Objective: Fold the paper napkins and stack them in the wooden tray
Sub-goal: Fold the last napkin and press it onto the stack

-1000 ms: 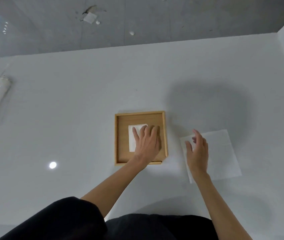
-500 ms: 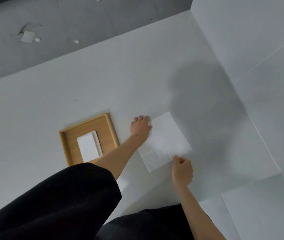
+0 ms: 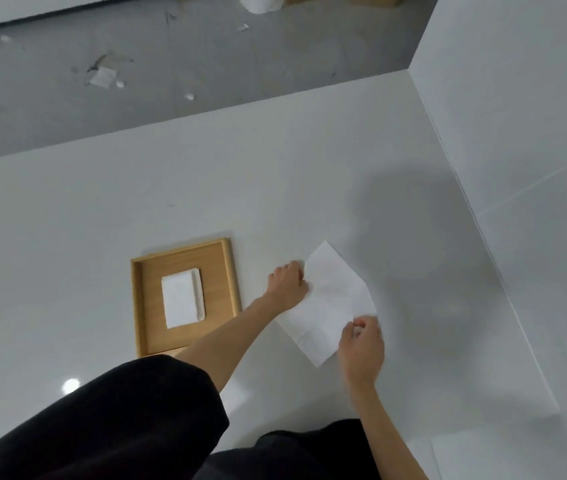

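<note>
A square wooden tray point(image 3: 231, 271) sits on the white table, with a small stack of folded white napkins point(image 3: 181, 297) inside it. Right of the tray lies an open white paper napkin point(image 3: 327, 306), turned like a diamond. My left hand point(image 3: 289, 282) grips the napkin's left edge, fingers curled on it. My right hand point(image 3: 361, 348) pinches the napkin's right corner, which is lifted off the table and bent inward.
The white table point(image 3: 102, 209) ends at a far edge with grey floor point(image 3: 205, 64) and scraps of paper beyond. A white wall point(image 3: 534, 133) runs along the table's right side. My black sleeve point(image 3: 102, 427) fills the lower left.
My left hand left the folded napkins in the tray and went to the open napkin's left edge. My right hand took its right corner and lifted it inward. The view swung right.
</note>
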`<action>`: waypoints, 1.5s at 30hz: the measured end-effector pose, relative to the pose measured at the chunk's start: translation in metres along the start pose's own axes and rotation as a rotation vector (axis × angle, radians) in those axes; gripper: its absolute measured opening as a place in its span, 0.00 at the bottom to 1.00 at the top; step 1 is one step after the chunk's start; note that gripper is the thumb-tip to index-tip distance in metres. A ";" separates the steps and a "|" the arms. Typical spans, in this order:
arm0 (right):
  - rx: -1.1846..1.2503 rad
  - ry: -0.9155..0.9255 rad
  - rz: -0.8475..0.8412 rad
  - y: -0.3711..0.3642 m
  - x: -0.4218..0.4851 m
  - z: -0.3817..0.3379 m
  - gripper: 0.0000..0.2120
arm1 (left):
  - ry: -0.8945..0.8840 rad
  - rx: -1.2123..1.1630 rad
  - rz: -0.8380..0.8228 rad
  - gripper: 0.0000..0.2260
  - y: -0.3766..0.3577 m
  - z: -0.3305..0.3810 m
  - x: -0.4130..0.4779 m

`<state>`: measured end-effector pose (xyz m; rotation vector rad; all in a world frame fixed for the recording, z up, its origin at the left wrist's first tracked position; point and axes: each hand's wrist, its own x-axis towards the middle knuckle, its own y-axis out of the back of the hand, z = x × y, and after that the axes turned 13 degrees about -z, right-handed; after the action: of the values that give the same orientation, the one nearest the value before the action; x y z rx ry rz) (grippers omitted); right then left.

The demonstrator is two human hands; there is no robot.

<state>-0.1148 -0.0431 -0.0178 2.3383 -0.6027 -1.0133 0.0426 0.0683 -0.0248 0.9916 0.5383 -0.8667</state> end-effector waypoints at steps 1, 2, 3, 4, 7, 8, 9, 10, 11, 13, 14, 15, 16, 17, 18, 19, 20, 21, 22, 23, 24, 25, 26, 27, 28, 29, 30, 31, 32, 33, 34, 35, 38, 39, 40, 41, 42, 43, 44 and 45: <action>0.019 0.051 -0.019 0.011 0.000 -0.008 0.03 | -0.036 -0.148 -0.012 0.03 0.005 0.001 -0.013; 0.076 0.092 -0.049 0.023 0.000 -0.019 0.03 | -0.075 -0.291 -0.007 0.05 0.011 0.003 -0.028; 0.156 0.141 -0.094 0.037 -0.003 -0.032 0.04 | -0.101 -0.416 0.016 0.06 0.018 0.005 -0.044; 0.242 0.219 -0.134 0.053 -0.006 -0.047 0.06 | -0.126 -0.523 0.060 0.06 0.026 0.007 -0.061; 0.435 0.556 -0.206 0.111 -0.026 -0.104 0.12 | -0.276 -0.849 0.178 0.05 0.055 0.011 -0.119; 0.463 0.634 -0.259 0.125 -0.034 -0.120 0.16 | -0.339 -0.961 0.189 0.07 0.066 0.012 -0.140; 0.478 0.681 -0.328 0.134 -0.042 -0.135 0.20 | -0.401 -1.044 0.208 0.10 0.076 0.010 -0.160; 0.481 0.697 -0.410 0.138 -0.050 -0.149 0.23 | -0.454 -1.099 0.235 0.13 0.084 0.007 -0.179; 0.461 0.696 -0.485 0.137 -0.056 -0.158 0.26 | -0.495 -1.132 0.264 0.16 0.091 0.004 -0.196; 0.406 0.721 -0.533 0.128 -0.072 -0.174 0.28 | -0.537 -1.154 0.322 0.19 0.101 -0.006 -0.227; 0.396 0.764 -0.516 0.121 -0.079 -0.183 0.26 | -0.552 -1.146 0.355 0.20 0.106 -0.013 -0.242; 0.395 0.799 -0.487 0.119 -0.085 -0.191 0.22 | -0.563 -1.127 0.375 0.20 0.110 -0.018 -0.251; 0.394 0.839 -0.476 0.111 -0.095 -0.202 0.19 | -0.569 -1.104 0.411 0.20 0.115 -0.028 -0.267; 0.385 0.866 -0.472 0.106 -0.102 -0.212 0.17 | -0.578 -1.078 0.440 0.19 0.120 -0.038 -0.279; 0.371 0.885 -0.480 0.101 -0.109 -0.222 0.16 | -0.585 -1.050 0.463 0.17 0.125 -0.047 -0.292; 0.358 0.895 -0.501 0.095 -0.117 -0.231 0.14 | -0.591 -1.015 0.477 0.15 0.129 -0.057 -0.302; 0.349 0.899 -0.527 0.088 -0.125 -0.239 0.12 | -0.595 -0.990 0.486 0.14 0.133 -0.066 -0.313; 0.343 0.908 -0.547 0.081 -0.134 -0.247 0.11 | -0.604 -0.980 0.499 0.13 0.137 -0.078 -0.324; 0.337 0.917 -0.558 0.075 -0.141 -0.253 0.10 | -0.605 -0.987 0.505 0.14 0.141 -0.086 -0.332; 0.334 0.918 -0.562 0.070 -0.148 -0.259 0.10 | -0.603 -1.002 0.512 0.14 0.145 -0.095 -0.341; 0.337 0.917 -0.565 0.065 -0.155 -0.263 0.10 | -0.601 -1.020 0.520 0.14 0.147 -0.104 -0.349; 0.349 0.927 -0.573 0.059 -0.162 -0.268 0.10 | -0.614 -1.041 0.533 0.14 0.151 -0.114 -0.358; 0.365 0.938 -0.582 0.054 -0.167 -0.272 0.11 | -0.634 -1.060 0.542 0.15 0.153 -0.122 -0.364; 0.376 0.945 -0.589 0.049 -0.172 -0.275 0.11 | -0.658 -1.081 0.548 0.16 0.155 -0.129 -0.369; 0.380 0.950 -0.596 0.044 -0.176 -0.278 0.11 | -0.678 -1.099 0.557 0.17 0.156 -0.136 -0.374; 0.380 0.952 -0.600 0.038 -0.180 -0.281 0.12 | -0.692 -1.100 0.567 0.19 0.158 -0.143 -0.378; 0.381 0.951 -0.607 0.033 -0.184 -0.284 0.12 | -0.701 -1.084 0.581 0.20 0.159 -0.149 -0.380; 0.381 0.949 -0.614 0.028 -0.188 -0.286 0.13 | -0.704 -1.056 0.600 0.20 0.161 -0.155 -0.382; 0.380 0.954 -0.623 0.025 -0.192 -0.289 0.14 | -0.712 -1.039 0.623 0.21 0.163 -0.159 -0.385; 0.377 0.967 -0.628 0.022 -0.195 -0.293 0.14 | -0.723 -1.040 0.646 0.20 0.166 -0.163 -0.387; 0.372 0.982 -0.627 0.020 -0.197 -0.296 0.14 | -0.736 -1.064 0.659 0.19 0.170 -0.167 -0.389; 0.369 0.993 -0.621 0.017 -0.198 -0.299 0.14 | -0.748 -1.078 0.669 0.18 0.174 -0.170 -0.390; 0.383 1.004 -0.608 0.012 -0.198 -0.308 0.13 | -0.745 -1.048 0.722 0.19 0.181 -0.173 -0.390; 0.394 1.000 -0.618 0.011 -0.198 -0.310 0.14 | -0.759 -1.043 0.721 0.20 0.183 -0.174 -0.389; 0.412 0.994 -0.639 0.010 -0.198 -0.313 0.14 | -0.780 -1.057 0.708 0.22 0.186 -0.175 -0.389; 0.442 0.990 -0.669 0.010 -0.197 -0.315 0.16 | -0.808 -1.080 0.692 0.24 0.189 -0.176 -0.390; 0.484 0.989 -0.704 0.010 -0.197 -0.317 0.17 | -0.838 -1.099 0.680 0.26 0.192 -0.177 -0.391; 0.537 0.988 -0.743 0.011 -0.198 -0.320 0.18 | -0.863 -1.106 0.673 0.28 0.195 -0.178 -0.393; 0.589 0.988 -0.779 0.013 -0.198 -0.323 0.19 | -0.886 -1.103 0.665 0.30 0.198 -0.178 -0.394; 0.630 0.995 -0.797 0.014 -0.199 -0.326 0.21 | -0.910 -1.095 0.656 0.32 0.202 -0.179 -0.396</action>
<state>0.0069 0.1520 0.2873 3.2668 0.5238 0.2685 -0.0150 0.4304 0.2830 -0.2844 -0.1487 -0.2471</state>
